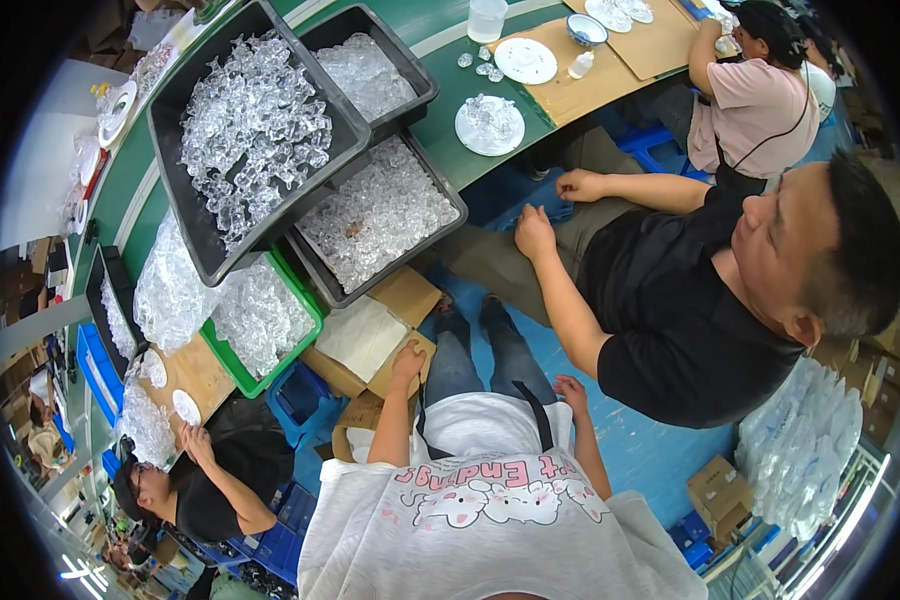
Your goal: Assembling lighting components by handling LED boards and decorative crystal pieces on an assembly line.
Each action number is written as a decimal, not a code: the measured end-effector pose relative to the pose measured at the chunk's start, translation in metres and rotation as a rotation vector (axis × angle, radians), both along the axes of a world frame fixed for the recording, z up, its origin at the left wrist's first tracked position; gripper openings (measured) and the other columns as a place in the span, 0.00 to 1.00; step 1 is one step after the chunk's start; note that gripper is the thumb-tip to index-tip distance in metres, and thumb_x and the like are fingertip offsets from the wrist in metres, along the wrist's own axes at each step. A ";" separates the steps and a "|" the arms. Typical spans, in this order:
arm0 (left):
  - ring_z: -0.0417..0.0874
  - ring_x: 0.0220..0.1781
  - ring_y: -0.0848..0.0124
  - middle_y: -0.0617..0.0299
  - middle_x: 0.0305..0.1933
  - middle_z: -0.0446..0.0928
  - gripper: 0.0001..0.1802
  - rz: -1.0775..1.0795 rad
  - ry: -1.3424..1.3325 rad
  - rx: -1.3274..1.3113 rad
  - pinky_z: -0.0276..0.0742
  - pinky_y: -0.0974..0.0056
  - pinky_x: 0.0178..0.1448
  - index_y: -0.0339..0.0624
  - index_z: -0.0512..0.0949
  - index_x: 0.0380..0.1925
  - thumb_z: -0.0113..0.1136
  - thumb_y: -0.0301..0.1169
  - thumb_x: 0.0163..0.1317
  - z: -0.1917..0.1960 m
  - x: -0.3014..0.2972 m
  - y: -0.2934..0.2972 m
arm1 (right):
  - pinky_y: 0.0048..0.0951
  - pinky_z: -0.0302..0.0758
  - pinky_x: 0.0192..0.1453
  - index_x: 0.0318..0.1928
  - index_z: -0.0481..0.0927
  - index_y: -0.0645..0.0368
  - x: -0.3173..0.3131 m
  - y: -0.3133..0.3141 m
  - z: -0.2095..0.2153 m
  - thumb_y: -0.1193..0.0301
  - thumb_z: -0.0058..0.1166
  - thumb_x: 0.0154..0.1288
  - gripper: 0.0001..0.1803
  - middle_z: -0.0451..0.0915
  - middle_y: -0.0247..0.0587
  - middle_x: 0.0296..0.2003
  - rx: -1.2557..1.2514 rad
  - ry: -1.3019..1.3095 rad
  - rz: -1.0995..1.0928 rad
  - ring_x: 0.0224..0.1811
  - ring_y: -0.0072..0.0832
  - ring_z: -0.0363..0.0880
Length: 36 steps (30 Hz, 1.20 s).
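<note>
My left hand (pixel 407 363) hangs beside my left leg, against the edge of an open cardboard box (pixel 422 352); its fingers are loosely bent and I see nothing held in them. White sheet material (pixel 362 342) lies in that box. By my right thigh is my right hand (pixel 571 394), with its fingers apart and nothing in it. Ahead, a black bin (pixel 355 130) full of small clear plastic pieces (pixel 260 125) is stacked across other bins. Below it sits another black bin (pixel 454 212) of clear pieces, and a green bin (pixel 315 322) holds more.
Close on my right sits a person in black (pixel 690 320), hands near their lap. Another person in black (pixel 220 490) works at the left. A green table (pixel 425 125) carries a white plate of clear pieces (pixel 490 125). Clear bags (pixel 800 450) stand behind at right.
</note>
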<state>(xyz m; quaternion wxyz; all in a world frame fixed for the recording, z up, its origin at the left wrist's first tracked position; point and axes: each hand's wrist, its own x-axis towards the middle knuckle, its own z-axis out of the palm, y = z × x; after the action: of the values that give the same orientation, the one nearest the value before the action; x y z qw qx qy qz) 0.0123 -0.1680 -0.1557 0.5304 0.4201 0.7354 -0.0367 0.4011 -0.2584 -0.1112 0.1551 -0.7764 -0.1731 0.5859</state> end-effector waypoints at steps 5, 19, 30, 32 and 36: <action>0.77 0.43 0.56 0.51 0.36 0.78 0.25 -0.017 0.006 0.012 0.71 0.57 0.48 0.45 0.67 0.51 0.49 0.39 0.51 -0.004 -0.003 -0.004 | 0.23 0.69 0.35 0.45 0.76 0.50 0.000 0.001 -0.002 0.66 0.45 0.59 0.14 0.78 0.33 0.36 0.009 -0.001 0.012 0.36 0.21 0.75; 0.77 0.41 0.54 0.48 0.36 0.77 0.24 0.002 0.013 0.044 0.72 0.59 0.46 0.45 0.68 0.49 0.52 0.37 0.50 -0.002 -0.002 -0.003 | 0.24 0.69 0.36 0.45 0.76 0.50 0.001 0.003 -0.002 0.67 0.44 0.59 0.14 0.78 0.32 0.36 0.000 -0.005 0.029 0.36 0.21 0.75; 0.77 0.41 0.54 0.48 0.36 0.77 0.23 -0.003 0.008 0.033 0.72 0.59 0.46 0.45 0.69 0.49 0.52 0.38 0.51 0.001 0.000 -0.001 | 0.24 0.69 0.35 0.45 0.76 0.50 0.003 0.002 -0.006 0.67 0.44 0.59 0.14 0.78 0.32 0.36 0.000 0.005 0.004 0.36 0.21 0.75; 0.77 0.41 0.54 0.48 0.36 0.77 0.23 -0.008 0.013 0.035 0.72 0.59 0.46 0.45 0.69 0.49 0.52 0.38 0.51 0.001 0.000 0.000 | 0.24 0.69 0.35 0.45 0.76 0.49 0.003 0.003 -0.004 0.66 0.44 0.59 0.14 0.78 0.31 0.36 -0.001 0.006 0.017 0.36 0.20 0.75; 0.78 0.41 0.55 0.48 0.36 0.77 0.23 -0.004 0.014 0.020 0.72 0.59 0.47 0.45 0.69 0.49 0.52 0.38 0.51 -0.001 0.000 0.001 | 0.23 0.68 0.35 0.45 0.76 0.48 0.003 0.003 -0.003 0.66 0.44 0.59 0.13 0.78 0.30 0.36 -0.004 0.007 0.018 0.36 0.20 0.75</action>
<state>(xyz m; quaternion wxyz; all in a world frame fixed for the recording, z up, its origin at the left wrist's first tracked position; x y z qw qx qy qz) 0.0122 -0.1673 -0.1566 0.5210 0.4266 0.7386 -0.0332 0.4039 -0.2552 -0.1142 0.1489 -0.7728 -0.1785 0.5905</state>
